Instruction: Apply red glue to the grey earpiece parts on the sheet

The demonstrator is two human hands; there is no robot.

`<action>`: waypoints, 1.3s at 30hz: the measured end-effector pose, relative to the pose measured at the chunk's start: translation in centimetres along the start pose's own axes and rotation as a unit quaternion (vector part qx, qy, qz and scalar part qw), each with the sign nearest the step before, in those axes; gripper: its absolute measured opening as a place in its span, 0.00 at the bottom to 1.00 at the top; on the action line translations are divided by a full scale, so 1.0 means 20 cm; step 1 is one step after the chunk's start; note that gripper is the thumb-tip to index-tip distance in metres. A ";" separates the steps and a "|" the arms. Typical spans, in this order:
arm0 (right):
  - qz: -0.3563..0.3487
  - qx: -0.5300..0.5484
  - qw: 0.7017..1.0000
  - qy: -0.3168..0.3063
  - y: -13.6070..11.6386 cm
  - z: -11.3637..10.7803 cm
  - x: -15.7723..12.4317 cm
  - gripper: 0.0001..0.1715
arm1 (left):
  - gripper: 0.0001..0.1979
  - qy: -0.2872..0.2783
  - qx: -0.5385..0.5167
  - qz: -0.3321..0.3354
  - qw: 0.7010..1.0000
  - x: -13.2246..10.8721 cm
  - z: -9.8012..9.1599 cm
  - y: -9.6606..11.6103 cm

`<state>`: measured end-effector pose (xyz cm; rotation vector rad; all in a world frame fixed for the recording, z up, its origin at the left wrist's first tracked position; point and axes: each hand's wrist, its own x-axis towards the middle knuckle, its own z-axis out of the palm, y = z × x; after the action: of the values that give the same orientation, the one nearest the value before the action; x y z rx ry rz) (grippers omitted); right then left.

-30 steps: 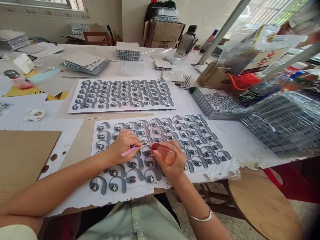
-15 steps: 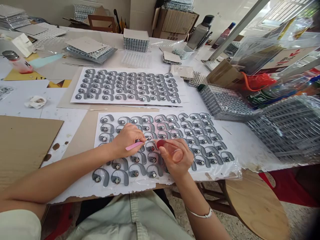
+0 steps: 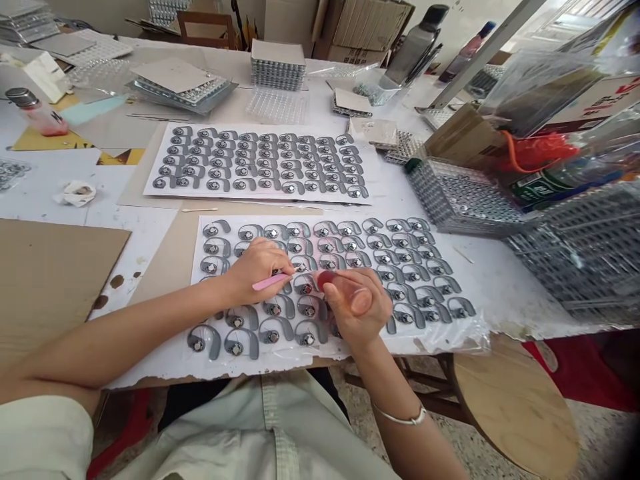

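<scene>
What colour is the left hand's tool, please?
The tool is mostly pink, seen in the head view.

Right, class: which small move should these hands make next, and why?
Perhaps the right hand should edge its reddish bottle closer to the grey hooked piece between the hands, since the bottle points that way and the left hand holds a pink tool close by.

You were in a small assembly workshop, by the look of it — dozens of matching grey ear-hook pieces (image 3: 215,343) lay in rows across your long white-covered worktable (image 3: 500,283), whose covering was torn at the edge and marked with dark stains (image 3: 117,281). Stacked plastic component trays (image 3: 585,247) crowded your right side, a cardboard carton (image 3: 367,30) stood at the back — and a plain wooden stool (image 3: 515,407) stood on the speckled floor (image 3: 453,437).
</scene>
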<state>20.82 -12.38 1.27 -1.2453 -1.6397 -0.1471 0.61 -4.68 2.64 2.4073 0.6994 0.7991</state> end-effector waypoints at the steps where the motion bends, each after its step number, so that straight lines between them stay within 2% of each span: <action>1: 0.001 0.002 1.000 0.001 0.00 0.00 0.00 0.12 | 0.06 0.000 -0.002 -0.001 1.000 0.00 0.00 0.00; 8: 0.028 0.041 0.999 0.011 0.01 0.00 -0.01 0.12 | 0.06 0.009 -0.008 -0.001 1.000 0.01 -0.01 0.01; 20: 0.009 0.053 0.999 -0.003 0.00 0.00 0.00 0.13 | 0.04 0.006 -0.023 -0.014 1.000 0.01 -0.01 0.00; 30: 0.028 0.060 0.998 0.003 0.02 0.00 -0.02 0.12 | 0.04 0.002 -0.042 -0.025 0.999 0.00 0.00 0.00; 39: 0.049 0.063 0.997 0.011 0.01 0.00 -0.01 0.08 | 0.04 0.008 -0.043 -0.018 0.999 0.00 0.00 -0.01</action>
<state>20.96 -12.41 1.09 -1.2206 -1.5414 0.0043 0.61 -4.54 2.49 2.3067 0.6983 0.8171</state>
